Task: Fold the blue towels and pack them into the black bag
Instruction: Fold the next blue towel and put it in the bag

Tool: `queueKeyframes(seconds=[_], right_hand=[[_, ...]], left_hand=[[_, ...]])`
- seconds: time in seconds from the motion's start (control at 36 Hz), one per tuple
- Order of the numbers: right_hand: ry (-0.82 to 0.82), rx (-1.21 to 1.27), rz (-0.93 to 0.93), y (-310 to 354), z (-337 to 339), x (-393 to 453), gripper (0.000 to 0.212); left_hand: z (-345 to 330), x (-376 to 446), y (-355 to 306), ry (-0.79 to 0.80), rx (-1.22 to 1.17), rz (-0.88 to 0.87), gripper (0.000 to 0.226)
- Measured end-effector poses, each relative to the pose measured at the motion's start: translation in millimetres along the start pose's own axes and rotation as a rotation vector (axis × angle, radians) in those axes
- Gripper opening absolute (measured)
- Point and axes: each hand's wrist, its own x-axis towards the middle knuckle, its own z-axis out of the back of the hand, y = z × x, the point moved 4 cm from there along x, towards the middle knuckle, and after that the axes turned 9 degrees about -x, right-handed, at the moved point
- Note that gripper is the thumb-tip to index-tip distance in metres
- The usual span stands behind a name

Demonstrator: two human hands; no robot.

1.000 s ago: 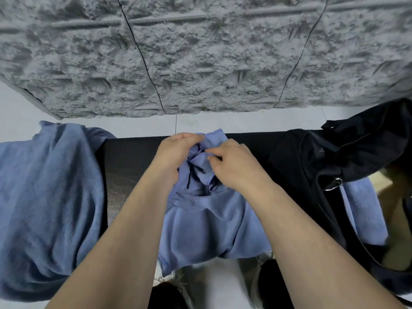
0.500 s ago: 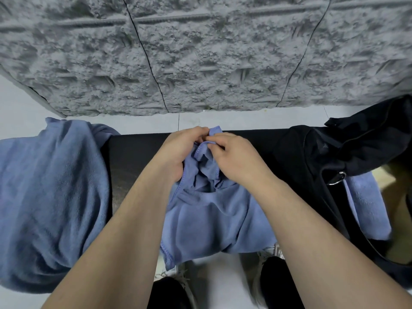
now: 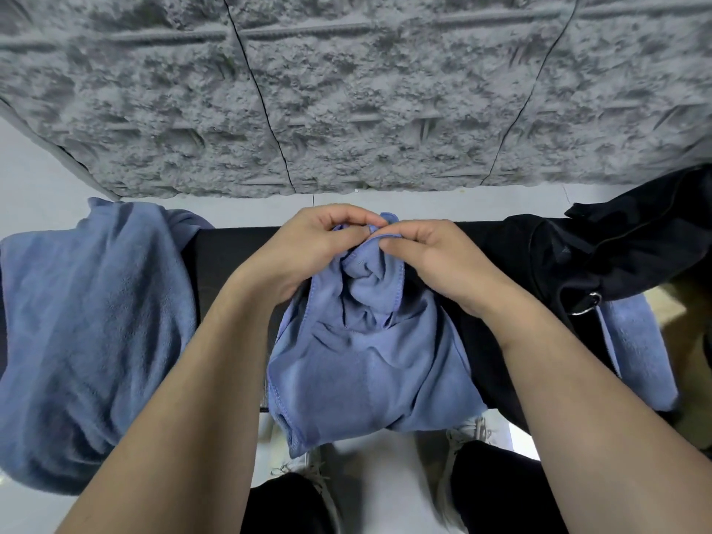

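Blue towel (image 3: 370, 364) bunched at centre of the dark tabletop (image 3: 231, 256), its near edge hanging over the front edge toward the person's shoes. Upper corner of the cloth gathered and lifted between both hands. Left hand (image 3: 308, 248) pinches the corner from the left, fingers curled over the fabric. Right hand (image 3: 439, 256) pinches the same corner from the right, fingertips touching or nearly touching those of the left hand. Folds and creases run downward from the pinched corner; a stitched hem shows along the left edge of the cloth.

Black bag (image 3: 601, 256) lies on the right end of the tabletop, just beside the right forearm, slumped and partly open, with a metal ring visible on its near side. Blue cloth (image 3: 632, 348) shows at the bag's opening, hanging toward the person; whether it sits fully inside cannot be told.

Larger blue towel (image 3: 92, 333) draped over the left end of the tabletop, well apart from the bag, unfolded and rumpled.

Beyond the tabletop: pale floor, then a rough grey textured wall (image 3: 346, 90) with thin dark seams.
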Motion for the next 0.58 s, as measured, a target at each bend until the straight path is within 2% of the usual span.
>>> queueKeyframes(seconds=[0.17,0.31,0.39,0.5,0.58], right_hand=[[0.032,-0.037,-0.03,-3.7,-1.3,-1.6,0.026],[-0.146,-0.191,0.077,-2.5,4.9,3.3,0.018],[-0.126,-0.104,0.058,-1.3,4.6,3.4,0.015],[-0.045,-0.134,0.069,0.2,-4.8,3.1,0.018],[-0.097,-0.141,0.042,-0.7,-3.4,4.7,0.016]], left_hand=[[5.9,0.7,5.0,-0.072,0.041,0.064,0.005],[7.1,3.1,7.7,-0.175,-0.021,0.097,0.006],[6.7,6.5,12.0,-0.218,-0.07,0.126,0.009],[3.1,7.7,12.5,-0.233,-0.14,0.122,0.027],[-3.0,6.6,10.5,-0.162,-0.126,0.117,0.019]])
